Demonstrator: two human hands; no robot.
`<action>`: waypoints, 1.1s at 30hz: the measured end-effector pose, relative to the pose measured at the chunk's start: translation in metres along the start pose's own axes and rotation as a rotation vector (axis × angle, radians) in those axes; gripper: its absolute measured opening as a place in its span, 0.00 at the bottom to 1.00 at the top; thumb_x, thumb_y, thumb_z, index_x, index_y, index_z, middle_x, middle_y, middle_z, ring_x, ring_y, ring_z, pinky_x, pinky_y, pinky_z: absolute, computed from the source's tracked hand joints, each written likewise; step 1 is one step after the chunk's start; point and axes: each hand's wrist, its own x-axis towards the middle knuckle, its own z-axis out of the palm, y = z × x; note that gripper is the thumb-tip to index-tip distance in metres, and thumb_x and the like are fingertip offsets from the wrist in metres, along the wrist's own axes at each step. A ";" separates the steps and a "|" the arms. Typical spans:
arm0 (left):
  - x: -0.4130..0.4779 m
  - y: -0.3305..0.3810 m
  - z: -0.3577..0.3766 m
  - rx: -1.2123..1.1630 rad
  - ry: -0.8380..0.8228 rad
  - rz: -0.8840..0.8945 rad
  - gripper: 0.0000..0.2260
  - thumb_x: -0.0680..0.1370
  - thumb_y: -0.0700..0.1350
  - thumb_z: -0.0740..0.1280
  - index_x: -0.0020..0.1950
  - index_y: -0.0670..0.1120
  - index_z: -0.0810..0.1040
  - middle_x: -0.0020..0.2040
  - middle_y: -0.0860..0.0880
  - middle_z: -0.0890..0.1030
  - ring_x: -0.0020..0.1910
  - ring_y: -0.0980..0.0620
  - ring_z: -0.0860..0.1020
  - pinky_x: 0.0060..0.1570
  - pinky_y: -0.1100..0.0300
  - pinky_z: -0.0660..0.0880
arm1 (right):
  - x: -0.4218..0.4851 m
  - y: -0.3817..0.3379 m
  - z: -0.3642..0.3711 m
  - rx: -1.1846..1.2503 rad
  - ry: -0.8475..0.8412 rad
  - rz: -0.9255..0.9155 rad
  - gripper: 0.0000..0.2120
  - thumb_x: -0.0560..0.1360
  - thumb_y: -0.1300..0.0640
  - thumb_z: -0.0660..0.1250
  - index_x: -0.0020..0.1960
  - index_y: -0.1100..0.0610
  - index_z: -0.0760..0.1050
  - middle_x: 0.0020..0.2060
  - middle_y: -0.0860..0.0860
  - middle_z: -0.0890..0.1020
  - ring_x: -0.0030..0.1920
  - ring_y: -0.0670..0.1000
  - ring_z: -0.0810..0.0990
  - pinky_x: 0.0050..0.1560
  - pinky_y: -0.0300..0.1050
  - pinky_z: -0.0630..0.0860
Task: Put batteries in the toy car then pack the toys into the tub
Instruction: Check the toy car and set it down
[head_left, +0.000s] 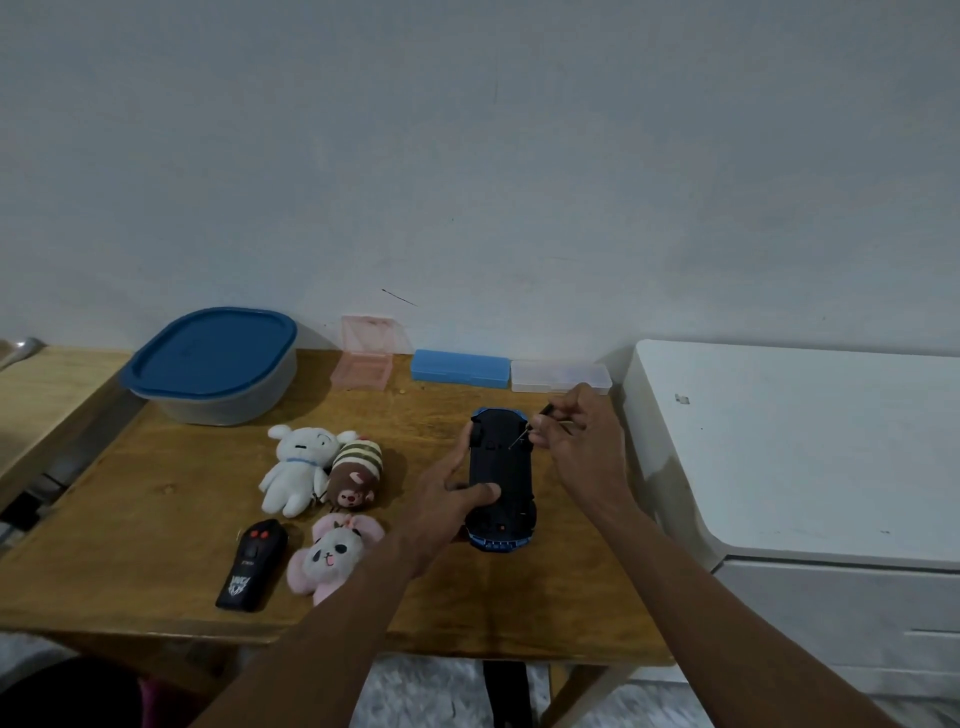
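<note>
A blue toy car (502, 467) lies upside down on the wooden table (156, 499), its black underside facing up. My left hand (441, 499) grips the car's left side, thumb across the underside. My right hand (576, 436) holds a small screwdriver (524, 434) whose tip touches the underside near the far end. The tub (218, 384) is clear with a blue lid on it, at the back left. A white plush (298, 467), a brown striped plush (356, 475) and a pink panda plush (335, 556) lie left of the car. No batteries are visible.
A black remote control (252, 566) lies by the plush toys near the front edge. An open pink case (363, 358), a blue case (460, 368) and a clear case (558, 375) line the wall. A white cabinet (805, 441) stands right of the table.
</note>
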 end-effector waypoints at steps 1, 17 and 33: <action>0.000 0.000 0.001 0.002 -0.001 -0.001 0.37 0.76 0.37 0.68 0.76 0.64 0.55 0.60 0.48 0.81 0.54 0.46 0.82 0.57 0.45 0.78 | 0.000 0.000 -0.001 -0.013 -0.001 -0.009 0.08 0.74 0.64 0.70 0.43 0.59 0.70 0.39 0.49 0.78 0.44 0.50 0.83 0.42 0.48 0.84; -0.002 -0.003 0.013 0.091 0.018 -0.004 0.37 0.77 0.38 0.68 0.76 0.63 0.56 0.62 0.48 0.80 0.56 0.49 0.80 0.54 0.50 0.79 | -0.003 -0.007 -0.005 -0.317 -0.158 -0.428 0.02 0.76 0.61 0.67 0.46 0.56 0.76 0.39 0.48 0.83 0.38 0.45 0.80 0.38 0.38 0.78; 0.000 0.001 0.031 0.147 0.011 0.052 0.37 0.75 0.39 0.70 0.76 0.64 0.56 0.62 0.47 0.79 0.57 0.47 0.80 0.58 0.43 0.77 | 0.000 -0.007 -0.032 -0.315 -0.061 -0.379 0.10 0.74 0.61 0.70 0.39 0.55 0.70 0.34 0.49 0.79 0.35 0.46 0.78 0.36 0.36 0.76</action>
